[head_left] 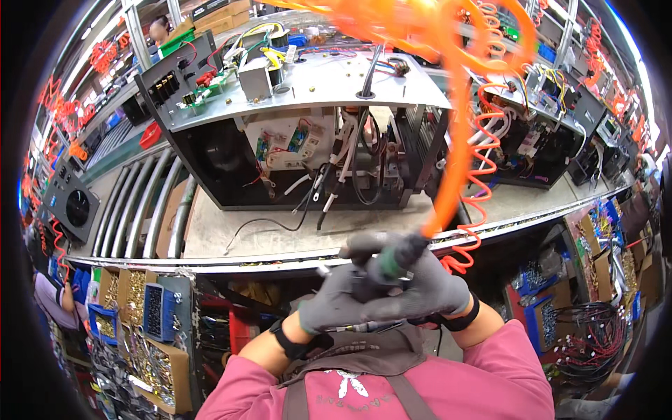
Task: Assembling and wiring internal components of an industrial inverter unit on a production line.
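Left hand (336, 301), grey-gloved, lower centre of the frame: fingers curled against the lower body of a pneumatic screwdriver (388, 259), pressed to the right hand. Right hand (434, 290), also gloved: fingers wrapped closed around the same tool.

Containers, lower left: cardboard boxes (150, 360) of brass-coloured fasteners and a blue bin (152, 311) of small dark parts. Lower right: a box of black wires (595, 332).

The screwdriver sits at centre, just below the front edge of the surface (231, 234). Its long axis is tilted, rear end toward upper right, where an orange coiled hose (455, 140) leaves it; the tip is hidden by the hands. An open black machine chassis (308, 133) stands on the surface above.
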A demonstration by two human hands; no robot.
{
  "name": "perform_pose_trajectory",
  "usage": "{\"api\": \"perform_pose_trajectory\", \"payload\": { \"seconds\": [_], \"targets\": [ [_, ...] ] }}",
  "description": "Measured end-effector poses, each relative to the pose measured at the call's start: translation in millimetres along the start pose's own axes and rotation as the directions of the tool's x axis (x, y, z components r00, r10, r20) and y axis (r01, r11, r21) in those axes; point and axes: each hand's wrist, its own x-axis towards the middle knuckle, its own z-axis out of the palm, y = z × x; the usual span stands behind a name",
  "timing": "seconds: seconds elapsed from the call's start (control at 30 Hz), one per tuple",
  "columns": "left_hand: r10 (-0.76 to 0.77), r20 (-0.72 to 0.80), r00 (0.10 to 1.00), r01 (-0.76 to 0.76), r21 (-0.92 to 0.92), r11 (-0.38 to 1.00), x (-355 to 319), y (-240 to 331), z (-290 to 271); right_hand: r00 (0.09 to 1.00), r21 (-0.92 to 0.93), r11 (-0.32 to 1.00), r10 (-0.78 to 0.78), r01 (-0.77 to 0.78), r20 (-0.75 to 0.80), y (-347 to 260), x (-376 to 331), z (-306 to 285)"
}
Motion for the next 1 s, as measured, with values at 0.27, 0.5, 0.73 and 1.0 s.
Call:
{"api": "perform_pose_trajectory", "payload": {
  "seconds": [0.27,0.5,0.73,1.0],
  "targets": [
    [-0.103,-0.104,0.989,0.114,0.109,0.987,20,4,16,0.934,-0.234,0.955,0.095,-0.183,-0.344,-3,-6,-16],
    [0.113,0.029,0.993,-0.105,0.641,0.76,26,-16,-9,0.888,-0.693,0.711,-0.388,0.117,-0.248,36,6,27],
    [-0.474,-0.258,0.842,0.125,-0.761,0.636,41,-27,-30,0.999,-0.56,0.828,-0.041,0.024,-0.019,47,-36,21],
    [-0.554,-0.418,0.72,0.495,-0.249,0.832,63,-28,-52,0.749,-0.543,0.668,0.034,-0.509,-0.661,119,-37,-92]
  ]
}}
